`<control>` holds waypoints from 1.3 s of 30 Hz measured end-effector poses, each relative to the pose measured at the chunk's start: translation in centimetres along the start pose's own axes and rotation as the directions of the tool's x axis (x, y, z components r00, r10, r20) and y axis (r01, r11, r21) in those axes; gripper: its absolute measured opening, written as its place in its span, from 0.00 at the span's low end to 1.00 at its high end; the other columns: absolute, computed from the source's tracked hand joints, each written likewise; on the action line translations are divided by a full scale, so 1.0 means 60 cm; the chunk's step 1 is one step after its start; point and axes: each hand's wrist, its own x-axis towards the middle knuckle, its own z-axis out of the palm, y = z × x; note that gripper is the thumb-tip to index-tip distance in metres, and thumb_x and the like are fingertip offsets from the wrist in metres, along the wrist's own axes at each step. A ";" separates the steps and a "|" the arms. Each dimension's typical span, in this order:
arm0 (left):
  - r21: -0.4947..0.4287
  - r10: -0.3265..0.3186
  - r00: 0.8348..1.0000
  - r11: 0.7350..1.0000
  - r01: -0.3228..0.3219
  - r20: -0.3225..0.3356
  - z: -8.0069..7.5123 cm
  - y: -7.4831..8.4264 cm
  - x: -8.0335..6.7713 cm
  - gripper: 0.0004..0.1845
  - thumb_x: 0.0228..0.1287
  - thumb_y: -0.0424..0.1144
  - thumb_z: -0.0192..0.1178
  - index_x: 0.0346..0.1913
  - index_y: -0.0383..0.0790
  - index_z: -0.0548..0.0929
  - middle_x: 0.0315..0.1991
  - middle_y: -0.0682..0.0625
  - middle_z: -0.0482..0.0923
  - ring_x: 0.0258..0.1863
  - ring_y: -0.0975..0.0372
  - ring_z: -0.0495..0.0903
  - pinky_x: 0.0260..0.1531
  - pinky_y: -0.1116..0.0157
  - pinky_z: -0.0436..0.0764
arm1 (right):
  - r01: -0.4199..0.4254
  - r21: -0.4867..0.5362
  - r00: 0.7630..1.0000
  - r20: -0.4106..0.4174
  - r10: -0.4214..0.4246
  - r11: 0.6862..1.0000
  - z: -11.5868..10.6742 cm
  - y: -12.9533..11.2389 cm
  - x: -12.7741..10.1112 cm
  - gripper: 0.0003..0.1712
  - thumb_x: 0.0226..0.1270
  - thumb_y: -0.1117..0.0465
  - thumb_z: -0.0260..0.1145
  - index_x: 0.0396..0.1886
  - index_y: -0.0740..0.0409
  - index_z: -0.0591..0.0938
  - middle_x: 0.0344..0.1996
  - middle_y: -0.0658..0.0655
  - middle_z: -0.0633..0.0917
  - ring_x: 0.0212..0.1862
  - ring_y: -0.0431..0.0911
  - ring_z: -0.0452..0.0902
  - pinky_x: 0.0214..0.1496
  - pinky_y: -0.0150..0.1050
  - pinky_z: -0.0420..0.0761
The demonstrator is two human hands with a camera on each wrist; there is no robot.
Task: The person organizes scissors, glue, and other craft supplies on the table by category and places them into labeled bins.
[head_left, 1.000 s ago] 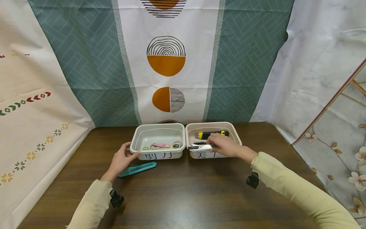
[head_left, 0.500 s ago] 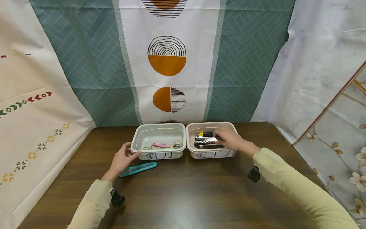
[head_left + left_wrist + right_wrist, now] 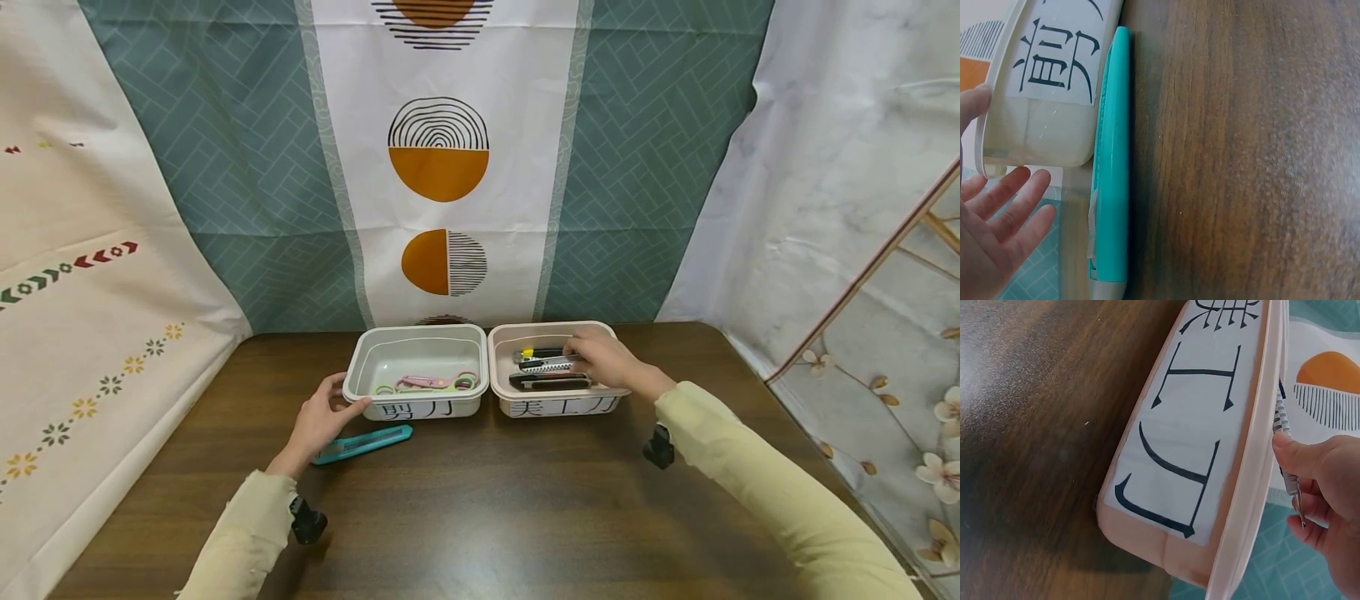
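Since the earlier frames, the silver utility knife (image 3: 546, 367) has been carried from the front rim of the pink bin (image 3: 557, 408) to the inside of it, where it is held by the right hand (image 3: 606, 360) between 2 other cutters. It is pinched between thumb and curled fingers, as the right wrist view confirms: the ridged metal body (image 3: 1285, 434) is seen gripped just above the bin's rim. A yellow-and-black knife (image 3: 534, 353) lies behind it, toward the bin's far wall, and a black knife (image 3: 549, 381) lies in front of it, toward the labelled front wall.

The left hand (image 3: 318, 421) is kept at the left front corner of the grey bin (image 3: 417, 406), with the thumb tip touching the rim and the fingers relaxed and spread; nothing is gripped by it. A teal utility knife (image 3: 362, 442) is left flat on the wooden table (image 3: 480, 517) just in front of that bin, beside the hand. Pink and green scissors (image 3: 427, 383) are seen on the grey bin's floor. Both bins are set side by side, touching, at the table's far edge before a patterned curtain (image 3: 438, 158).
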 end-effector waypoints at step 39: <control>-0.015 0.009 1.000 1.000 -0.008 0.009 0.000 -0.003 -0.002 0.39 0.55 0.54 0.61 0.63 0.35 0.60 0.49 0.37 0.74 0.38 0.55 0.77 0.33 0.66 0.74 | -0.093 0.086 0.989 0.122 0.083 0.992 0.018 -0.003 0.033 0.09 0.50 0.65 0.71 0.33 0.62 0.83 0.32 0.55 0.82 0.35 0.48 0.78 0.39 0.41 0.76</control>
